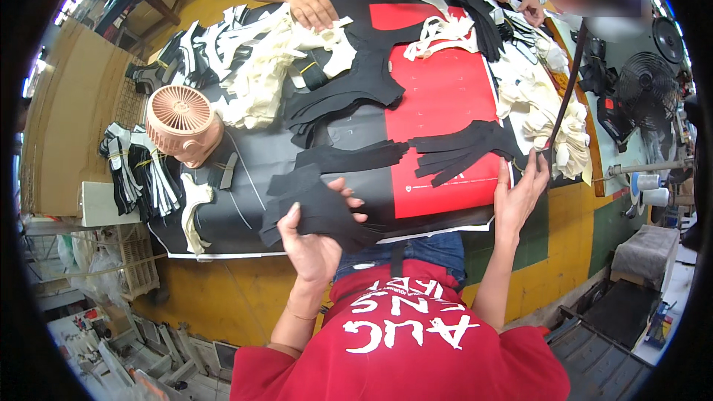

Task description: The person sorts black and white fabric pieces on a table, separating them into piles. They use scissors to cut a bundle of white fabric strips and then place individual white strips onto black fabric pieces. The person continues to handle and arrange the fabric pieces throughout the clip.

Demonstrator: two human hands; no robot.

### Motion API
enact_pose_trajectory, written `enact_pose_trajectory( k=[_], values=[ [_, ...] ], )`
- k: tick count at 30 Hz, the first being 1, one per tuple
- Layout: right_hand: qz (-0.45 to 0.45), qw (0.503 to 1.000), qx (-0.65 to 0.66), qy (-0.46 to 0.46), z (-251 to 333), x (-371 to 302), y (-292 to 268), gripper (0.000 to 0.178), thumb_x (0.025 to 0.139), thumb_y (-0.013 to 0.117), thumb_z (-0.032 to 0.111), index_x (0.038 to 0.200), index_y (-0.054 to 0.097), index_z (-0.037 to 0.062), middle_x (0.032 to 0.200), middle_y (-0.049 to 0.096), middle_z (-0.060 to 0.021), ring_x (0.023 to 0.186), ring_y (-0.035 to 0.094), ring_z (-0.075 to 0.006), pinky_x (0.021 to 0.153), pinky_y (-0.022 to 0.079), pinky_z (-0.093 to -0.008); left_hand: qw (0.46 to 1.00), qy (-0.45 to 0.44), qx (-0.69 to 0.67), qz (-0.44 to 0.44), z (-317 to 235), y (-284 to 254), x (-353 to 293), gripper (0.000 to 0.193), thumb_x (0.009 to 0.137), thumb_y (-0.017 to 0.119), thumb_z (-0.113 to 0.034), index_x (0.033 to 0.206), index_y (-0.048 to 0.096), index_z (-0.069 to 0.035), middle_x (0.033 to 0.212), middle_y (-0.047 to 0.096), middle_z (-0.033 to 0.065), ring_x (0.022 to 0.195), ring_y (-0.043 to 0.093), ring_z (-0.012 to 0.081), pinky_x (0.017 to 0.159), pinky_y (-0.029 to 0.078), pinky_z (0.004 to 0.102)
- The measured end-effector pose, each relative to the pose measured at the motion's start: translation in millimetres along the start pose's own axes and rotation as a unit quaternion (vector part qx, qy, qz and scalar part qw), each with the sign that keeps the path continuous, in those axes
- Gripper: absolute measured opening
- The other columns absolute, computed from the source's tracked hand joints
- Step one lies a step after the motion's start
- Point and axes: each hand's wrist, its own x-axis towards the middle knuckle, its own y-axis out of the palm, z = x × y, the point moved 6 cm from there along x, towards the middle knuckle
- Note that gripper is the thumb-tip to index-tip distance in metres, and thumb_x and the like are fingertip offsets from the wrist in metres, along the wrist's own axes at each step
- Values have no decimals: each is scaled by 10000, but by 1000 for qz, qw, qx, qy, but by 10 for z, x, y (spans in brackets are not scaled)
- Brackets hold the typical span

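My left hand (312, 249), at the near edge of the table, is closed on a stack of black fabric pieces (308, 204); its thumb shows on one side and the fingertips on the other. My right hand (521, 194) has its thumb and fingers apart at the table's right side. Its fingertips are by the end of a fanned bundle of black fabric strips (464, 147) and a cream fabric pile (546, 108). Between the hands, another black strip bundle (353, 156) lies flat. Beyond it rests a stack of larger black cut pieces (353, 85).
A pink desk fan (186, 122) stands at the left, near black-and-white strips (137, 171). Cream pieces (260, 67) are heaped farther back. Across the table, one person's hand (312, 9) rests on fabric; another person's hands (531, 9) handle pieces. A dark rod (570, 89) slants at the right.
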Motion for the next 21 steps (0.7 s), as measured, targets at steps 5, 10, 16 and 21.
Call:
enact_pose_trajectory(
  k=[5, 10, 16, 21],
  values=[
    [177, 936, 304, 18, 595, -289, -75, 310, 861, 750, 191, 1108, 690, 12, 1097, 627, -136, 882, 600, -225, 794, 475, -334, 991, -105, 78, 6, 300, 185, 17, 658, 966, 316, -427, 1340, 479, 89, 1252, 573, 189, 1104, 594, 295, 920, 523, 445],
    [350, 820, 452, -31, 1322, -595, -75, 339, 770, 817, 100, 1078, 707, 14, 881, 660, -31, 718, 544, -83, 656, 428, -239, 988, -102, 111, 38, 401, 329, -53, 589, 1056, 289, -393, 1388, 440, 70, 1315, 556, 176, 1202, 561, 266, 1032, 465, 440],
    [362, 718, 569, 170, 1410, -693, 64, 141, 868, 742, 32, 969, 654, -12, 894, 659, -45, 806, 594, -91, 765, 490, -260, 985, -106, 131, 30, 325, 169, -105, 519, 1064, 394, -372, 1392, 437, 28, 1323, 534, 178, 1197, 576, 260, 1030, 483, 413],
    [284, 805, 521, 17, 1486, -238, 6, 162, 847, 763, 87, 913, 667, -26, 812, 686, -46, 754, 603, -100, 751, 484, -264, 976, 157, 64, -134, -129, -184, -179, 574, 1037, 386, -497, 1278, 513, 8, 1077, 569, 99, 1002, 593, 224, 879, 511, 389]
  ],
)
